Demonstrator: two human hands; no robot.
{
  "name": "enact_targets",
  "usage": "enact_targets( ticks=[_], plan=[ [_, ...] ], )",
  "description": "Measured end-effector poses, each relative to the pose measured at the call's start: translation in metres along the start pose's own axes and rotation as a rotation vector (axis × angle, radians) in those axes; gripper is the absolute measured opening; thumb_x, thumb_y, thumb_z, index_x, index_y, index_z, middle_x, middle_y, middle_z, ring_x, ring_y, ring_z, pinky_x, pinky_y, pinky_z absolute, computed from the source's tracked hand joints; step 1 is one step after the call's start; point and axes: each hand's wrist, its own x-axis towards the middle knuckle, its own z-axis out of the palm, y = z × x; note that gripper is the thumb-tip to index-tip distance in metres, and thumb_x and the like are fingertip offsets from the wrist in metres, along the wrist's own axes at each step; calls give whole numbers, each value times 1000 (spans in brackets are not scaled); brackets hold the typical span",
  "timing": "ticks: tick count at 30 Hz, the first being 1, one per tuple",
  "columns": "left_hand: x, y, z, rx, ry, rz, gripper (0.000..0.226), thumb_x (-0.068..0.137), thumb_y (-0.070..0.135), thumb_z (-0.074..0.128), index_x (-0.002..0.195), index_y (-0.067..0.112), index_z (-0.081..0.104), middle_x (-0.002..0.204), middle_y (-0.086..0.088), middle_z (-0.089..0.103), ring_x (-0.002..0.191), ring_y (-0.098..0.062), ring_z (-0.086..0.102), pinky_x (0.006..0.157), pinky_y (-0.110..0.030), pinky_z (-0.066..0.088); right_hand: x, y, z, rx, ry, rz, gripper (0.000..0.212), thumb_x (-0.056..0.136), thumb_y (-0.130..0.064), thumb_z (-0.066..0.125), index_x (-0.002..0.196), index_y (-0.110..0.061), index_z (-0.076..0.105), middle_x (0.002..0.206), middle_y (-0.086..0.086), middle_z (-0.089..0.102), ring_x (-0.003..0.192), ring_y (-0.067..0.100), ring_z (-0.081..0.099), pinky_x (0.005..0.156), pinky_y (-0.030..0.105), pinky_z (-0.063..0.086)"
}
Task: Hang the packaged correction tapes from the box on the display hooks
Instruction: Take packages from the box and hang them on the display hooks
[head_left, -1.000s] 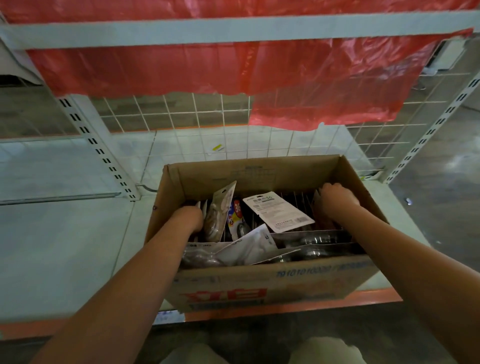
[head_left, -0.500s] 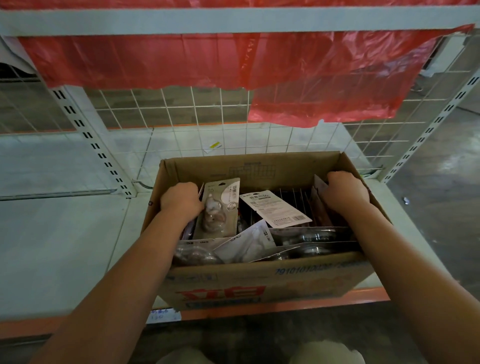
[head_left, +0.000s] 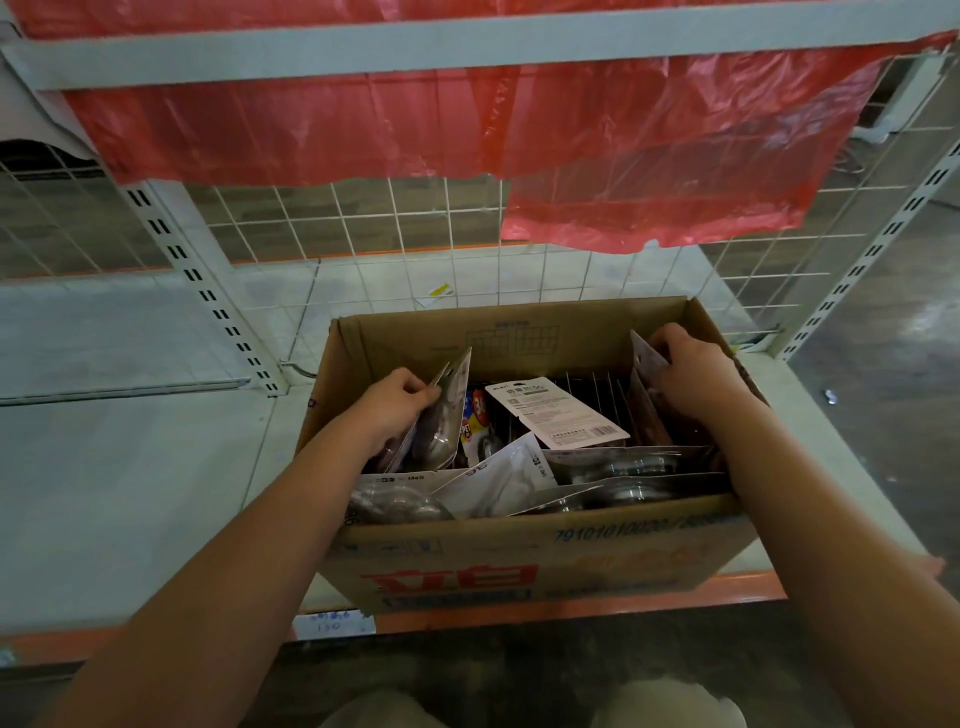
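1. A person's left hand and right hand reach into an open brown cardboard box of packaged correction tapes, which sits at the front edge of a pale metal shelf trimmed in orange.

2. The left hand, by the box's left wall, curls round a small bunch of clear-blister packs on grey card, thumb on the near face. The packs stand nearly upright, long axis running up and slightly away, hang-hole end on top.

3. The right hand, by the box's right wall, clasps another upright pack at its top edge, fingers folded over the card.

4. Between the two hands a white card-backed pack with a barcode lies face down and tilted; more packs lie flat in overlapping rows along the box's near wall.

5. A white wire grid panel rises behind the box, partly draped with red plastic sheeting. No display hooks can be made out on it.

6. Both hands hold stock, and the grid lies up and beyond them, so either bunch would probably have to be lifted clear of the rim, hole end leading.
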Motion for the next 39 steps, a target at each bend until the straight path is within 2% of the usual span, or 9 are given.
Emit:
enact_targets(
  ticks=[4,7,9,15,19,25,30,36,39],
  plan=[
    [1,1,-4,-82,-21,-43,33,103,26,37,128,16,55,115,-11,60,90,-21,57,69,-29,42,-1,0,-2,19,-23,-1,24,98,-14,46,121,-9,44,90,11,57,63,16,47,47,26,30],
    [0,0,-9,-18,-100,-107,48,97,36,48,139,13,45,132,-11,54,114,-27,54,90,-31,41,0,-1,-1,-10,-67,49,27,97,-15,48,122,-6,44,105,16,61,74,21,49,61,29,37],
    [1,-5,-11,55,-128,-165,60,90,53,52,127,5,55,125,-14,60,114,-31,55,99,-38,41,2,0,3,-66,-113,76,25,95,-14,51,118,-4,49,107,14,62,76,20,48,66,31,38],
    [4,0,-12,-15,-62,-178,43,86,48,62,94,6,63,87,-11,64,72,-21,58,62,-29,45,0,0,-3,-79,-126,31,25,96,-16,49,119,-7,51,111,13,62,81,20,47,70,30,37],
    [4,2,-16,-133,-20,-170,45,81,45,69,97,3,65,92,-15,69,82,-26,65,71,-30,49,-4,-2,-17,-64,-143,-50,15,94,-18,52,105,-8,53,101,8,61,78,19,48,69,28,36],
    [1,10,-20,-429,-142,-111,24,92,28,60,105,7,60,74,-8,73,63,-19,68,54,-28,55,-17,-11,-42,638,-232,-117,23,85,-11,65,108,-11,59,101,6,67,89,22,65,71,31,53],
    [-3,14,-22,-575,-230,-112,19,95,27,53,97,10,60,72,-8,73,61,-18,71,54,-28,58,-15,-23,-41,1184,-443,-9,17,88,-4,58,103,-10,60,93,8,72,77,21,72,60,32,58],
    [-8,18,-24,-778,-340,-9,15,93,11,50,103,9,61,82,-10,74,71,-19,72,58,-31,59,-10,-20,-21,1246,-624,41,40,72,-10,65,111,-12,58,97,9,72,84,24,71,70,38,60],
    [-7,18,-20,-765,-391,103,36,78,3,58,113,11,57,93,-10,73,82,-22,72,65,-34,59,-5,-15,-11,1227,-601,100,49,69,-8,67,117,-11,56,100,11,71,84,25,71,66,37,59]
  ],
)
